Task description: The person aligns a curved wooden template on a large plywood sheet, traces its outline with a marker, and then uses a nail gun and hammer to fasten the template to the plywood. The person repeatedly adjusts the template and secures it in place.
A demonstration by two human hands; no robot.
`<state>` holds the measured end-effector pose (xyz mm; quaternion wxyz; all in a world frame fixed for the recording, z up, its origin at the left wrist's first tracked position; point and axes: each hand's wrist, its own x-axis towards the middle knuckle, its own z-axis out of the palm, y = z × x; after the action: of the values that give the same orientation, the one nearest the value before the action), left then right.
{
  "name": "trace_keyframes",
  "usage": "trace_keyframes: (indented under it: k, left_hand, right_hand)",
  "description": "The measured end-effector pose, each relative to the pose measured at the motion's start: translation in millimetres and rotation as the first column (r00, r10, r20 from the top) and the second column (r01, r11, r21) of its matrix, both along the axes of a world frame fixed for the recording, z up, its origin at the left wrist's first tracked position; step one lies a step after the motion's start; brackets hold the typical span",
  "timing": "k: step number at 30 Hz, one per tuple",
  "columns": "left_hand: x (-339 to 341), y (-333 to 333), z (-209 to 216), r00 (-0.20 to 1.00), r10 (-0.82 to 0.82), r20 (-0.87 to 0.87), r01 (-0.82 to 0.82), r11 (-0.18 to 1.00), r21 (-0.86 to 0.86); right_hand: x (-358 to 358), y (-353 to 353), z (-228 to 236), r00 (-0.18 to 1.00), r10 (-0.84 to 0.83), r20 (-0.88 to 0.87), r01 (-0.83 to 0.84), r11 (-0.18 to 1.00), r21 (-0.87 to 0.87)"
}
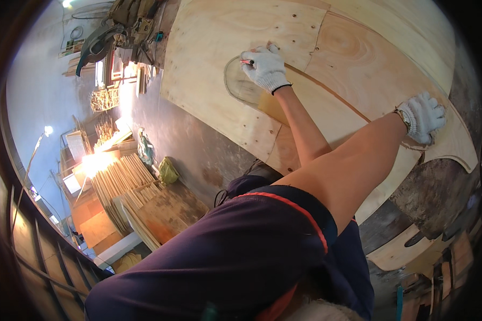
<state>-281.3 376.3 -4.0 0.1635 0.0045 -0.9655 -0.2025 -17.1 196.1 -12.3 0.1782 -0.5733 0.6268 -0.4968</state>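
Note:
My arms cross over a large pale plywood sheet [209,32]. My right hand [265,67], in a white knit glove, is closed round a slim red-and-black pen [247,62]. It is beside a dark rounded outline [231,85] on the wood. Reaching over the right forearm, my left hand [424,117] wears the same kind of glove and a wristwatch [404,119]. Its fingers rest spread on a curved plywood piece [460,142] at the far right. What lies under the left palm is hidden.
Power tools [110,40] stand beyond the sheet's left end. Stacked wood strips [126,179] and boards lie on the left near a bright light. A green bag [168,171] sits by the stack. Another cut plywood piece [399,249] and scraps [447,278] lie lower right.

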Motion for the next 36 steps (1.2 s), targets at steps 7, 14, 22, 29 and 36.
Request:
trace_keyframes:
  k: [7,14,22,29,36]
  left_hand:
    - [3.6,-0.8,3.7,1.000,-0.022,-0.010,0.022,1.000,0.016]
    - [1.1,-0.2,2.5,1.000,-0.018,0.026,0.019,0.999,-0.039]
    - [0.3,-0.2,1.5,0.999,-0.030,0.022,0.032,0.997,-0.066]
    - [-0.1,-0.8,2.5,0.994,-0.058,0.093,0.064,0.995,-0.070]
    - [-0.4,-1.7,8.8,0.981,-0.048,0.188,0.058,0.997,-0.047]
  right_hand:
    - [10.0,-3.9,-5.8,0.995,-0.095,-0.006,0.094,0.993,-0.066]
    - [-4.7,19.9,8.0,0.973,-0.232,0.018,0.233,0.968,-0.093]
    - [-40.4,114.7,27.8,0.881,-0.470,-0.055,0.468,0.882,-0.046]
    - [-73.5,213.5,48.6,0.825,-0.556,-0.097,0.557,0.776,0.295]
    - [-104.7,276.6,14.1,0.626,-0.769,-0.130,0.779,0.621,0.080]
